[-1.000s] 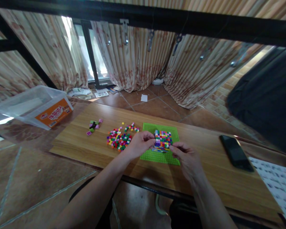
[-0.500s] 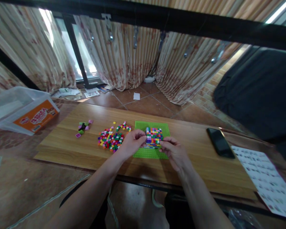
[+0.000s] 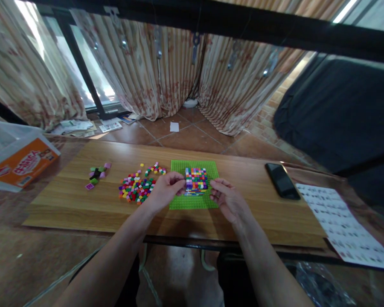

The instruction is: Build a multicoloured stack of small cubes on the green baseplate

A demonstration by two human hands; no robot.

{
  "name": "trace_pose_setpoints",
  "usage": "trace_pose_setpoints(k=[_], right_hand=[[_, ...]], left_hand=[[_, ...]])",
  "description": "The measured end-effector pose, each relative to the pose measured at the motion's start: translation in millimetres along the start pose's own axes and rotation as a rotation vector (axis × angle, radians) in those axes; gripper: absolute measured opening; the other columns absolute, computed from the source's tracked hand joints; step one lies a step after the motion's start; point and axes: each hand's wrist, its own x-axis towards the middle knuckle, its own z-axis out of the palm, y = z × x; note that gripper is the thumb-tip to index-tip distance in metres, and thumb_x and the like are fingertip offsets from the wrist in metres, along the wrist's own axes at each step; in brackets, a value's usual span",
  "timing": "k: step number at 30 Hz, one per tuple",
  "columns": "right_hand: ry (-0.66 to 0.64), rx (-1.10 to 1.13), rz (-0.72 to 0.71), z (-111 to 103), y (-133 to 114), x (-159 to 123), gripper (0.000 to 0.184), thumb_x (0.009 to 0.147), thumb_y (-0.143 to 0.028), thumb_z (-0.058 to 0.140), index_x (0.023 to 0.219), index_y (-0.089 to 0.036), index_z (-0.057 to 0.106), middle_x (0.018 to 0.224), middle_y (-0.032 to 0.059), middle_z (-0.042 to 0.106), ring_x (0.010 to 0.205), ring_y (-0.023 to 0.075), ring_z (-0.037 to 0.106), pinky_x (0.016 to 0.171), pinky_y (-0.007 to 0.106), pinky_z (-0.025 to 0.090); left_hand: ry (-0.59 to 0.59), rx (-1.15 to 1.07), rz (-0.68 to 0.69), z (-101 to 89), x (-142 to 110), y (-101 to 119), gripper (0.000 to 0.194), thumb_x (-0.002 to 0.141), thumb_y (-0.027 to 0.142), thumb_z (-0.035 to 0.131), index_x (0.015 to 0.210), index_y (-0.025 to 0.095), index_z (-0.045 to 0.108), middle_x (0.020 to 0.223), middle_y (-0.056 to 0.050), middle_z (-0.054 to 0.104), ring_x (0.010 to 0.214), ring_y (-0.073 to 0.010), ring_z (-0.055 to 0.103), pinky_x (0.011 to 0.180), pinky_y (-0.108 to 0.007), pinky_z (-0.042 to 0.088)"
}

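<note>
Head view: one boxy, rainbow-coloured plastic block on one square, green plastic plate.
Block's way: front to 6 o'clock; squarish top, no clear long side.
Left hand: 9 o'clock edge; can't tell if gripping.
Right hand: just beside, 3 o'clock, fingers curled; can't tell if pinching.

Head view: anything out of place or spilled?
One oddity: a white paper lies loose on the tiled floor beyond the table. The brick stack on the green baseplate shows no visible damage.
</note>
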Motion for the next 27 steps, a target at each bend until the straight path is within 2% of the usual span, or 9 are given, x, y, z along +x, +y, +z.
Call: trace_pose_setpoints(k=[4,7,11,14,16,19,22,27], right_hand=[[0.034,0.049,-0.034,-1.8,-5.0,1.0,0.031,0.049,-0.027,0.087,0.063,-0.018,0.061,0.052,-0.0086,0.055,0.045,0.0031,0.046,0.044,0.015,0.040],[0.018,0.057,-0.056,-1.3,-3.7,0.3,0.029,0.051,-0.028,0.086,0.063,-0.018,0.062,0.056,-0.0079,0.056,0.046,0.0028,0.046,0.043,0.016,0.040],[0.027,0.029,-0.073,-2.1,-1.3,-0.3,0.027,0.053,-0.029,0.085,0.063,-0.019,0.062,0.058,-0.0071,0.057,0.047,0.0033,0.046,0.044,0.017,0.039],[0.049,-0.006,-0.094,-2.2,-0.5,-0.3,0.026,0.053,-0.031,0.084,0.064,-0.019,0.063,0.057,-0.0071,0.056,0.048,0.0044,0.045,0.046,0.019,0.038],[0.058,-0.046,-0.121,-1.0,0.7,-0.5,0.027,0.052,-0.032,0.084,0.066,-0.020,0.065,0.055,-0.0072,0.054,0.050,0.0050,0.044,0.048,0.020,0.037],[0.058,-0.132,-0.179,1.8,4.2,-1.1,0.029,0.051,-0.032,0.085,0.071,-0.020,0.068,0.064,-0.0057,0.059,0.058,0.0068,0.049,0.052,0.020,0.038],[0.046,-0.187,-0.194,4.0,8.0,-1.6,0.032,0.050,-0.030,0.084,0.076,-0.021,0.069,0.076,-0.0039,0.063,0.067,0.0091,0.054,0.055,0.022,0.039],[0.030,-0.209,-0.169,5.2,10.3,-0.9,0.032,0.051,-0.030,0.083,0.079,-0.022,0.068,0.080,-0.0036,0.064,0.067,0.0097,0.056,0.055,0.022,0.039]], left_hand=[[0.016,0.075,0.032,-8.9,2.3,-0.8,0.015,0.073,0.029,0.062,0.075,0.015,0.061,0.056,0.003,0.059,0.052,-0.0102,0.055,0.053,-0.022,0.043],[0.108,0.180,0.110,-25.6,5.9,-3.5,0.012,0.072,0.027,0.061,0.076,0.016,0.063,0.061,0.002,0.061,0.056,-0.0116,0.057,0.055,-0.023,0.044],[0.225,0.429,0.199,-53.6,9.2,-7.2,0.016,0.074,0.028,0.059,0.081,0.016,0.067,0.074,-0.003,0.069,0.065,-0.0156,0.062,0.061,-0.026,0.047],[0.230,0.604,0.221,-64.7,7.7,-8.3,0.016,0.076,0.028,0.056,0.080,0.016,0.067,0.072,-0.004,0.070,0.067,-0.0172,0.063,0.063,-0.027,0.047],[0.220,0.730,0.232,-64.8,5.2,-8.2,0.016,0.077,0.027,0.055,0.079,0.017,0.067,0.072,-0.004,0.071,0.067,-0.0175,0.063,0.063,-0.027,0.046],[0.193,0.872,0.242,-58.1,1.7,-7.2,0.016,0.079,0.025,0.052,0.082,0.018,0.066,0.076,-0.004,0.072,0.069,-0.0182,0.064,0.063,-0.027,0.045],[0.150,0.926,0.232,-50.1,0.3,-5.7,0.017,0.081,0.025,0.050,0.083,0.019,0.066,0.078,-0.004,0.072,0.071,-0.0185,0.064,0.064,-0.028,0.045],[0.110,0.939,0.222,-41.9,-0.1,-4.4,0.016,0.082,0.024,0.049,0.077,0.020,0.065,0.077,-0.003,0.070,0.070,-0.0178,0.063,0.065,-0.027,0.043]])
